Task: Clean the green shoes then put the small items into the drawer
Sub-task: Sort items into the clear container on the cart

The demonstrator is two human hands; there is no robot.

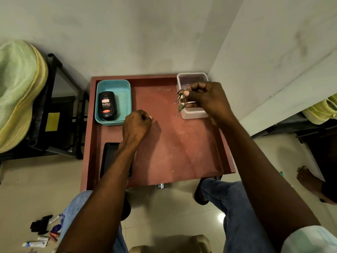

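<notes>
Open reddish-brown drawer (164, 143) fills the mid frame, pulled out toward the person, metal knob (162, 186) at its front edge.

Green shoes: one w/ yellow sole (18, 92) sits on a black rack (54, 106) at far L; part of another (321, 110) shows on a rack at far R.

R hand (206, 99) is over the drawer's back R corner, fingers curled in a tight pinch on a bunch of keys (180, 101). Keys dangle off the fingertips at the L edge of a clear plastic container (191, 83); can't tell if they touch it. Container sits in the back R corner, contents too dim to make out.

L hand (136, 125) is a closed fist near the drawer's middle, knuckles down close to the floor of it, just R of a teal tray (113, 84). Can't tell if anything is inside the fist.

Teal tray in back L corner holds a black shoe polish bottle (106, 105) lying flat; label reads "Cherry", seen upside down, w/ a red oval badge near one end, smaller print unreadable.

Black flat tray (109, 157) at front L of drawer, partly under the L forearm.

On the tile floor, bottom L: small items (45, 232) — dark object, tubes, small packets; labels too small to read.
</notes>
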